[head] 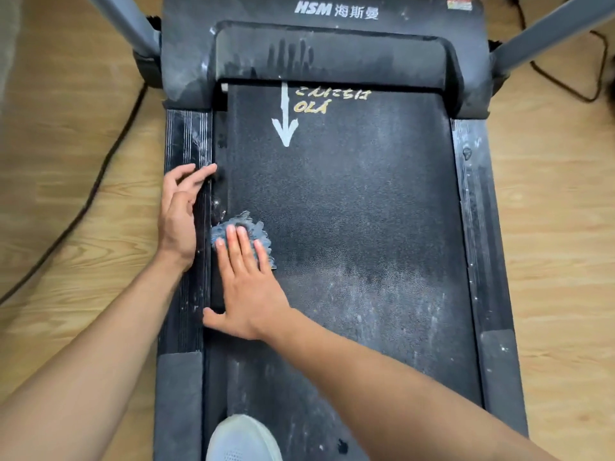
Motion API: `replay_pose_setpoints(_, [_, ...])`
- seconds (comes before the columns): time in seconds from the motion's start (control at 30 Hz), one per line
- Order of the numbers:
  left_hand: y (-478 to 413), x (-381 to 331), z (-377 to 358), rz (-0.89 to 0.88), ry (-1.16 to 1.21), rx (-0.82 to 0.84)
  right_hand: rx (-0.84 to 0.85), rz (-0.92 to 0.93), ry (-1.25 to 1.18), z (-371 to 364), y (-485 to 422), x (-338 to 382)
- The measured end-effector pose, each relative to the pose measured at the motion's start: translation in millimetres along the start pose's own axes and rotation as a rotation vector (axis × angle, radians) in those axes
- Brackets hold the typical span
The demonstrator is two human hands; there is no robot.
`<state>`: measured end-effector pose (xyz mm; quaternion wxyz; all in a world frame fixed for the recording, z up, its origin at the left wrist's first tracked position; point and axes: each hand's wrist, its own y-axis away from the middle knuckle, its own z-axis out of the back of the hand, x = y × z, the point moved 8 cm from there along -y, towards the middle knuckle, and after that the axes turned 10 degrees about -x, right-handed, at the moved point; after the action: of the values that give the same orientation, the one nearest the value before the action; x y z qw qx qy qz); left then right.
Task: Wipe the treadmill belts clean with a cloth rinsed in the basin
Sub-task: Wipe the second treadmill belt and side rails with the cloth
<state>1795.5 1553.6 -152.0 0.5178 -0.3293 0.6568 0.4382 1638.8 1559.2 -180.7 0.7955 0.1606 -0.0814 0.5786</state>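
Blue-grey and fluffy, the cloth (258, 229) sat bunched on the treadmill belt (349, 211), below the white arrow (285, 124) painted on it and a bit to the arrow's left, right by the belt's edge. The person's right hand (248, 287) lay flat on top of it with the fingers straight and together and the thumb stuck out sideways, pressing down and not gripping anything. The left hand (178, 221) rested on the side rail (188, 144), further left of the arrow than the cloth, fingers loose and holding nothing. So both hands were relaxed and flat, close to each other but not touching.

Handling-wise, that cloth looked soft, light and floppy, probably damp, the kind that scrunches into a wad instead of staying spread. The belt looked rough and grippy, so the cloth would likely drag and roll up under a push. A flat palm over the middle seemed the sensible hold for wiping; for lifting it, grabbing a fistful from the centre would do, nothing fragile there.

Well below the arrow and off to its right, a pale dusty patch (382, 311) showed that plenty was left to do. A white shoe (241, 437) stood on the belt far below the arrow. No basin was in view.
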Motion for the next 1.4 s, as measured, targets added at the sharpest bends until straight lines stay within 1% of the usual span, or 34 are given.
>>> replay_pose_setpoints(0.07, [-1,1,1,-0.031,-0.05,-0.004,-0.02,0.099,0.042,6,3,-14])
replay_pose_setpoints(0.1, [-2,2,4,-0.053,-0.094,-0.007,-0.028,0.117,0.05,11,5,-26])
replay_pose_setpoints(0.13, [-3,3,6,-0.065,-0.136,-0.007,-0.038,0.087,0.044,17,8,-43])
replay_pose_setpoints(0.27, [1,0,4,-0.094,-0.244,-0.015,-0.111,-0.225,-0.013,44,37,-123])
replay_pose_setpoints(0.33, [6,-1,-3,-0.144,-0.357,-0.004,-0.136,-0.265,-0.104,53,55,-146])
replay_pose_setpoints(0.4, [10,1,-10,-0.217,-0.533,-0.007,-0.177,-0.255,-0.276,64,62,-154])
replay_pose_setpoints(0.47, [22,-1,-25,-0.337,-0.666,0.005,-0.308,-0.309,-0.434,84,60,-161])
replay_pose_setpoints(0.53, [41,-4,-49,-0.458,-0.733,0.078,-0.431,-0.433,-0.5,101,59,-179])
replay_pose_setpoints(0.57, [50,-3,-61,-0.487,-0.753,0.129,-0.452,-0.492,-0.499,105,58,-187])
replay_pose_setpoints(0.67, [75,3,-94,-0.471,-0.768,0.323,-0.375,-0.598,-0.453,98,53,-200])
replay_pose_setpoints(0.77, [102,10,-122,-0.609,-0.793,0.525,-0.318,-0.613,-0.418,92,46,-198])
replay_pose_setpoints(0.8, [108,15,-128,-0.622,-0.819,0.579,-0.314,-0.635,-0.436,92,44,-199])
replay_pose_setpoints(0.87, [113,23,-132,-0.602,-0.854,0.609,-0.314,-0.7,-0.493,95,44,-201])
replay_pose_setpoints(0.93, [117,24,-130,-0.597,-0.839,0.579,-0.328,-0.74,-0.557,101,44,-202])
replay_pose_setpoints(1.0, [121,21,-127,-0.602,-0.821,0.55,-0.344,-0.765,-0.663,106,44,-201])
replay_pose_setpoints(1.07, [121,14,-123,-0.608,-0.786,0.515,-0.372,-0.808,-0.832,109,45,-199])
replay_pose_setpoints(1.13, [118,4,-116,-0.632,-0.727,0.471,-0.397,-0.882,-1.084,108,45,-197])
replay_pose_setpoints(1.2, [118,-7,-112,-0.718,-0.741,0.49,-0.398,-0.956,-1.353,107,43,-192])
replay_pose_setpoints(1.27, [119,-16,-112,-0.801,-0.784,0.519,-0.376,-0.987,-1.578,111,39,-185])
replay_pose_setpoints(1.33, [118,-26,-110,-0.823,-0.746,0.477,-0.338,-0.98,-1.702,115,37,-180])
replay_pose_setpoints(1.4, [117,-37,-109,-0.845,-0.693,0.418,-0.3,-0.972,-1.739,120,36,-179])
